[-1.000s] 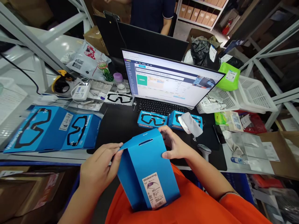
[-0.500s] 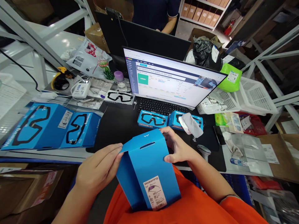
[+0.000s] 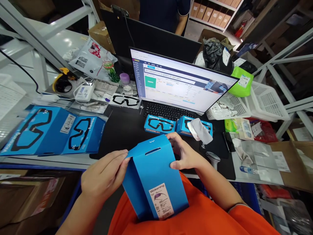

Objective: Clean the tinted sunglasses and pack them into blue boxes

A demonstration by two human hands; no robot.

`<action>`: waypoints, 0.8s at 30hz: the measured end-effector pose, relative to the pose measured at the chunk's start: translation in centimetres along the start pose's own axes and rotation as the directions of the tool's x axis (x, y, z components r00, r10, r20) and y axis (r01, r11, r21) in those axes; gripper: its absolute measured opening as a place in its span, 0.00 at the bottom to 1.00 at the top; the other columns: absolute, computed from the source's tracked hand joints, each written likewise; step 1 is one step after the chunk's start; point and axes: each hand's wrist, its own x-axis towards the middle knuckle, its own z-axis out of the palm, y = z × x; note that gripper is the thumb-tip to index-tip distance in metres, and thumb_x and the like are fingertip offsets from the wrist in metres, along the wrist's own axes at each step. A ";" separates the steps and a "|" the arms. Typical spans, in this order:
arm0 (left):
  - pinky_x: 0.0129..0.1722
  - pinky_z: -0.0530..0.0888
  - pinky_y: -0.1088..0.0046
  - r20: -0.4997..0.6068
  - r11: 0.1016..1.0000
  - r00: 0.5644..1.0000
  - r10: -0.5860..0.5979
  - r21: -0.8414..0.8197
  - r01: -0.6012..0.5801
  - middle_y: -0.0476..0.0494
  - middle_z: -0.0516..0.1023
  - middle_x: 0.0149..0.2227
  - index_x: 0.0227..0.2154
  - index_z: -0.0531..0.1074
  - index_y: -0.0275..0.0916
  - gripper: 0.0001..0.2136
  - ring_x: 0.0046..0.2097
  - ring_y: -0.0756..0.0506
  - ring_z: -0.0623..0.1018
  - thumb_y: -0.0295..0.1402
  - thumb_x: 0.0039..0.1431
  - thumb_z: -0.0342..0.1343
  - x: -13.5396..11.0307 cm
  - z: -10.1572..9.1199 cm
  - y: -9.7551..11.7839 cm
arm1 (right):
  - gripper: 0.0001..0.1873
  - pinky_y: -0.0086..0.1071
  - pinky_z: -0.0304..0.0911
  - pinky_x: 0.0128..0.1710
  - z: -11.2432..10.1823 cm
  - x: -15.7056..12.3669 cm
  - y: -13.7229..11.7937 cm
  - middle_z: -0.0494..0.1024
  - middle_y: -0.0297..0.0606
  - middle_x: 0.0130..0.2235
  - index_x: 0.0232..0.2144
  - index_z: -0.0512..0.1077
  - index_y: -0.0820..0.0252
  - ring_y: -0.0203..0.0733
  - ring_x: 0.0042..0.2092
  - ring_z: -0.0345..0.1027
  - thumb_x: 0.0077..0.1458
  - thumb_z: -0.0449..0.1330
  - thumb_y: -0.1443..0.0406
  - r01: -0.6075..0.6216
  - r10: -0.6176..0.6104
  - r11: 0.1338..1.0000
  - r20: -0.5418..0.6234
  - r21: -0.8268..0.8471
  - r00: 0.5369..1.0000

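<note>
A tall blue Wakening box (image 3: 156, 176) with a white label stands on end on my orange lap, its slotted top flap raised. My left hand (image 3: 104, 176) pinches the left corner of that flap, fingers closed on it. My right hand (image 3: 186, 153) grips the box's upper right side, with the thumb on the front face and the fingers behind.
Two small blue goggle boxes (image 3: 159, 124) lie before the keyboard (image 3: 168, 112) and lit monitor (image 3: 182, 83). Larger blue boxes (image 3: 52, 130) sit at the left. A barcode scanner (image 3: 212, 158), white baskets (image 3: 267, 99) and papers are at the right. A person in dark clothes (image 3: 166, 13) stands behind the desk.
The box and both hands have hardly moved; the view has shifted slightly. The person behind the desk has moved an arm.
</note>
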 end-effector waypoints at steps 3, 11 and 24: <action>0.40 0.80 0.71 -0.014 1.000 1.000 -0.004 -0.015 0.003 0.40 0.85 0.36 0.39 0.77 0.36 0.11 0.37 0.44 0.84 0.20 0.53 0.64 -0.1 0.0 0.0 | 0.39 0.40 0.67 0.46 -0.1 -0.1 -0.2 0.64 0.40 0.49 0.53 0.57 0.50 0.48 0.50 0.63 0.45 0.71 0.50 -0.016 0.016 1.000 -0.001 -0.024 1.000; 0.38 0.79 0.68 0.029 0.999 0.999 0.034 0.028 -0.034 0.39 0.85 0.37 0.40 0.76 0.36 0.11 0.36 0.42 0.84 0.21 0.54 0.64 0.8 -1.1 0.6 | 0.40 0.41 0.66 0.50 0.7 -0.5 -0.1 0.63 0.43 0.54 0.56 0.58 0.49 0.52 0.54 0.63 0.46 0.70 0.48 0.025 -0.025 1.000 -0.037 -0.009 0.999; 0.41 0.79 0.69 0.045 0.998 0.997 -0.063 0.010 0.063 0.41 0.85 0.39 0.39 0.77 0.38 0.08 0.38 0.43 0.84 0.23 0.57 0.63 1.8 -0.6 1.2 | 0.40 0.43 0.65 0.51 0.8 -0.8 0.4 0.66 0.43 0.53 0.58 0.58 0.50 0.52 0.54 0.65 0.49 0.68 0.46 0.058 -0.057 0.998 -0.100 0.005 0.993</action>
